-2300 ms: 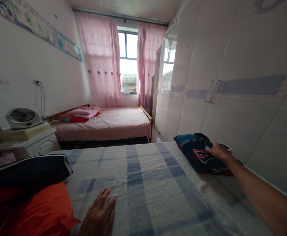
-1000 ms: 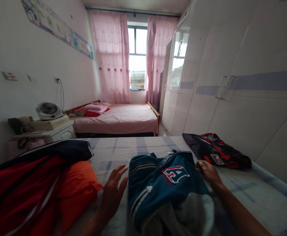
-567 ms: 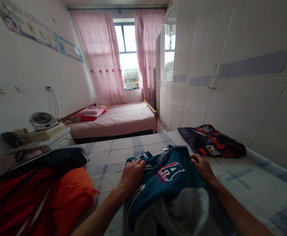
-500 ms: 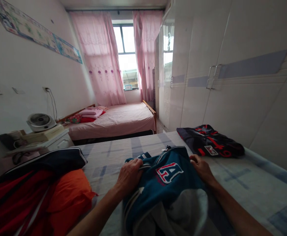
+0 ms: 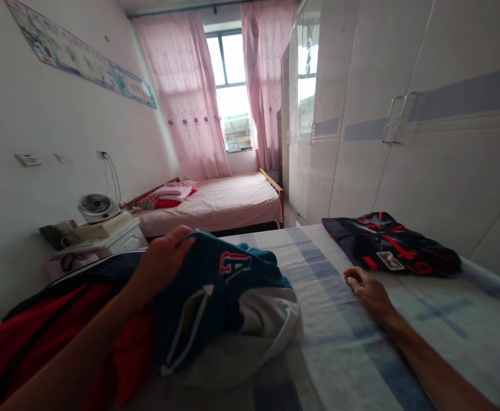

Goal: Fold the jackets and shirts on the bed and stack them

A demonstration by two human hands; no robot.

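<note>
My left hand (image 5: 167,257) is closed on the upper left edge of a teal and grey jacket (image 5: 216,297) with a letter A patch and a white-edged pocket. The jacket is bunched and partly lifted, overlapping red and orange clothes on the left. Over the bed, to the jacket's right, my right hand (image 5: 370,294) is loosely curled, with a small gap at the fingertips and nothing visible in it. Beyond that hand lies a folded black garment (image 5: 398,245) with red lettering.
Red and navy clothing (image 5: 61,319) covers the left side of the checked bed sheet (image 5: 318,319). A small fan (image 5: 98,206) sits on a cabinet by the wall. Behind are a pink bed (image 5: 220,197) and curtains; a white wardrobe (image 5: 357,165) stands at the right.
My left hand has pulled the jacket up and to the left. My right hand has let go of it and is now apart from it. The view has shifted slightly.
</note>
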